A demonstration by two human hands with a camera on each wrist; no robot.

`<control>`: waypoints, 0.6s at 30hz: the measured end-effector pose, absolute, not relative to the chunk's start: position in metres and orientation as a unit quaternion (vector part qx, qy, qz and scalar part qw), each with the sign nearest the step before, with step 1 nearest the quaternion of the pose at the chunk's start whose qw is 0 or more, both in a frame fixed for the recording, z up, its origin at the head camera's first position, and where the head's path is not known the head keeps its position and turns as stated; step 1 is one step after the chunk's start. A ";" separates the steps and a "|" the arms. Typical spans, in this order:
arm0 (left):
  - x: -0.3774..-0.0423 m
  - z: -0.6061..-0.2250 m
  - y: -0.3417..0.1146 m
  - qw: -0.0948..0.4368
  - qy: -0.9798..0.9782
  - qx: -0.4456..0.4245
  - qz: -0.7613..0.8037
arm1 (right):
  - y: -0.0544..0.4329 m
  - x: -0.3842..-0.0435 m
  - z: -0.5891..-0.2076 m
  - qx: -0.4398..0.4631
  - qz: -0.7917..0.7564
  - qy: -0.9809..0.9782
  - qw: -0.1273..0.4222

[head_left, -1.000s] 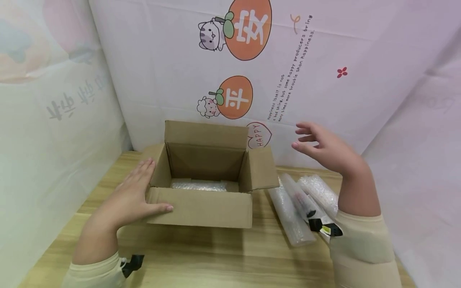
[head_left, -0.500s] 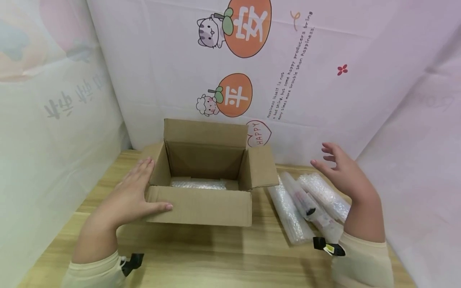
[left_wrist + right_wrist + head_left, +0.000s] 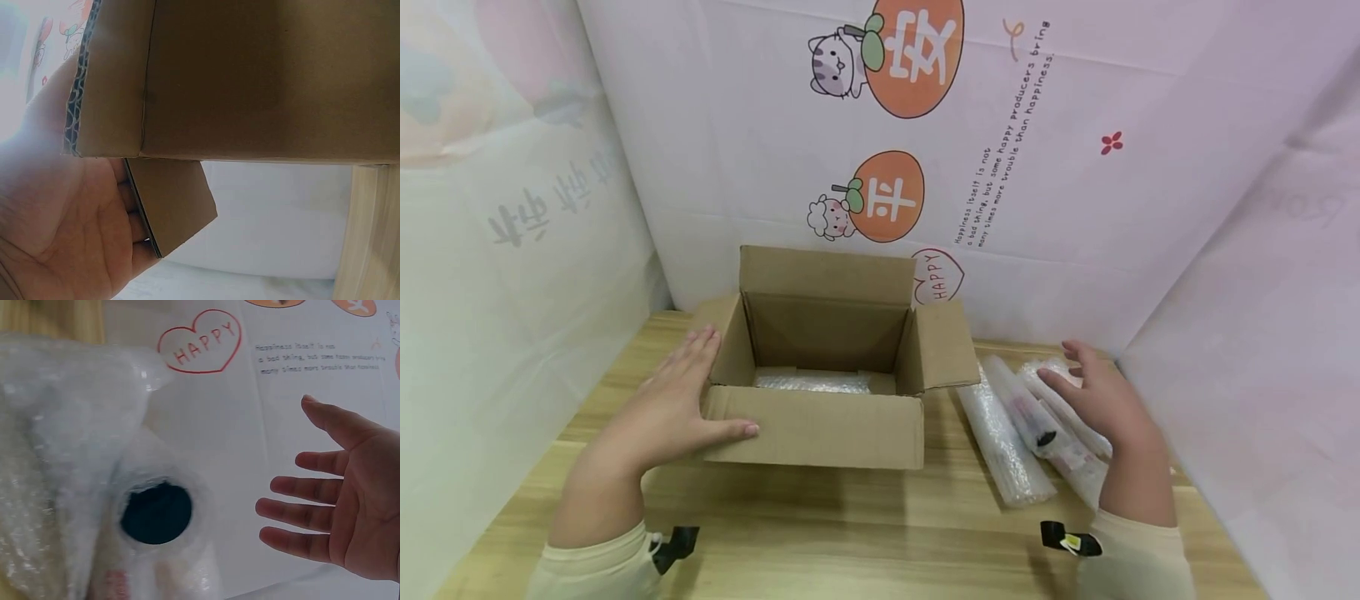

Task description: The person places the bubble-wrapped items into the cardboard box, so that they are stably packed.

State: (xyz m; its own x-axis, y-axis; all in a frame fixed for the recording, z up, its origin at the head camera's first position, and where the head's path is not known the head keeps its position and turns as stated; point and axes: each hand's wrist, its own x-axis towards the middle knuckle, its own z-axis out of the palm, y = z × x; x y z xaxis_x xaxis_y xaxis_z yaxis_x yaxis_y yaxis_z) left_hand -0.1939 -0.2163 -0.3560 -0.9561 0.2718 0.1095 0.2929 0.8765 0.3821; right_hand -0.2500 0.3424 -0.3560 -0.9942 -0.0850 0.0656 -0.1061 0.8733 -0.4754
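A cardboard box [image 3: 820,429] stands with its flaps spread, and bubble wrap [image 3: 812,382] shows on its floor. My left hand [image 3: 673,404] rests at the box's left front corner, fingers extended along the left flap and thumb lying over the front flap. In the left wrist view its palm [image 3: 69,225] is beside the corrugated edge, and the small flap [image 3: 170,203] hides some fingertips. Over the bubble-wrapped rolls [image 3: 1003,442] right of the box, my right hand [image 3: 1108,404] holds nothing, its fingers spread. One wrapped roll shows a dark round end [image 3: 156,514].
The wooden table [image 3: 850,533] carries the box and rolls. A white printed cloth [image 3: 1037,275] rises close behind them, and more cloth walls in the left and right sides. The box's right flap [image 3: 946,343] reaches out over the nearest roll.
My right hand has come down and toward the rolls, first rightward, then slightly back left. The left hand stays at the box corner, and the box has not moved.
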 end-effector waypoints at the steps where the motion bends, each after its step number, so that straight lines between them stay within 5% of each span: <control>1: -0.194 -0.356 -0.216 0.026 -0.968 -0.146 -0.201 | 0.342 -0.251 -0.360 0.049 0.239 -0.970 0.018; 18: -0.194 -0.356 -0.216 0.029 -0.967 -0.145 -0.205 | 0.337 -0.264 -0.411 0.017 0.202 -0.978 -0.049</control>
State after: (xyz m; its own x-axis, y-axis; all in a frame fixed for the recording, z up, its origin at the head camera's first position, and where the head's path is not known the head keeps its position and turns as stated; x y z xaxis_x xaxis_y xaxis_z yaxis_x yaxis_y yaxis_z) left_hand -0.1939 -0.2155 -0.3559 -0.9565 0.2677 0.1156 0.2916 0.8738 0.3892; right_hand -0.2644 0.3371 -0.4113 -0.9945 -0.0541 -0.0894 -0.0141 0.9174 -0.3976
